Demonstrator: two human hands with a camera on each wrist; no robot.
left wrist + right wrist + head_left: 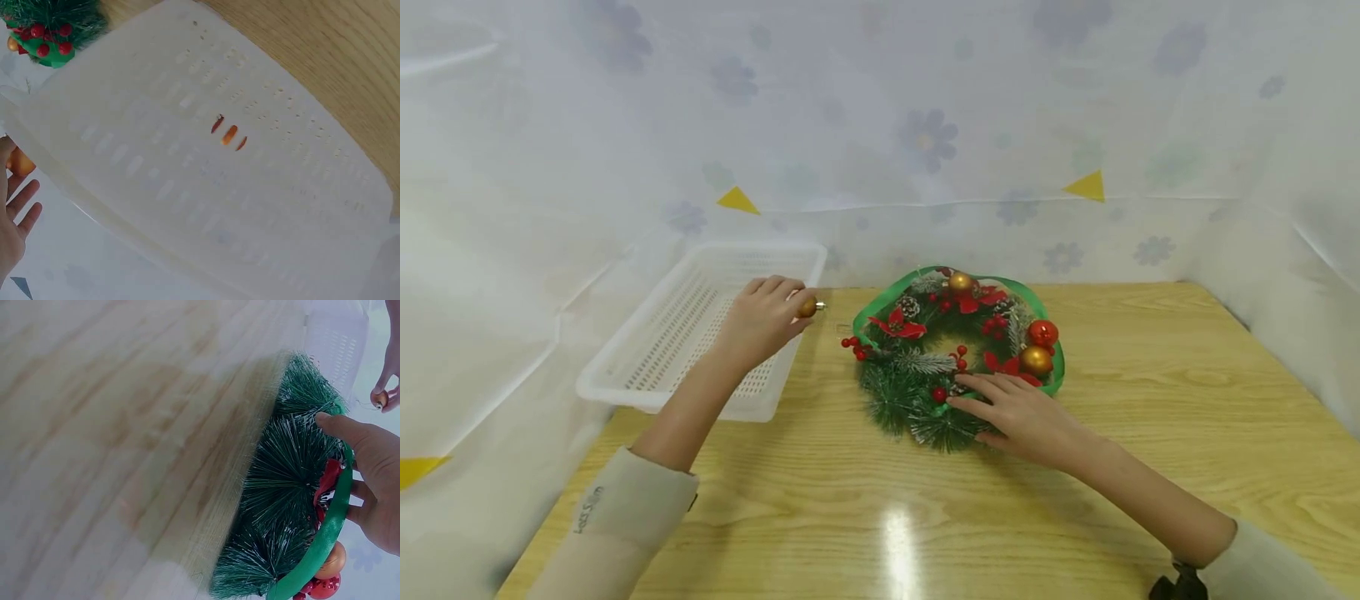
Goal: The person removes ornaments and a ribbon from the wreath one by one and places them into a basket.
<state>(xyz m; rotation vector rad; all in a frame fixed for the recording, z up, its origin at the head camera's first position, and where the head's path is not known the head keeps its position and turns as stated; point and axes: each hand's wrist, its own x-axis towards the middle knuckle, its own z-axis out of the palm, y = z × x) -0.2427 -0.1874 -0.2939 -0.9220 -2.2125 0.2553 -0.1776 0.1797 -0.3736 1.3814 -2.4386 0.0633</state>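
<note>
My left hand (763, 321) pinches a gold ball ornament (807, 307) by the right rim of a white plastic basket (781, 375); my right hand (1026, 421), fingers spread, rests on a round green wreath (891, 383) near the back edge of the bench (1150, 358). I fear too weak a pinch may drop the ball.

1 short line of small dark lettering (588, 510) runs along the pale beige fabric cuff (643, 497) of the person's left sleeve (597, 560); its characters are too blurred to read. No text is legible elsewhere.
</note>
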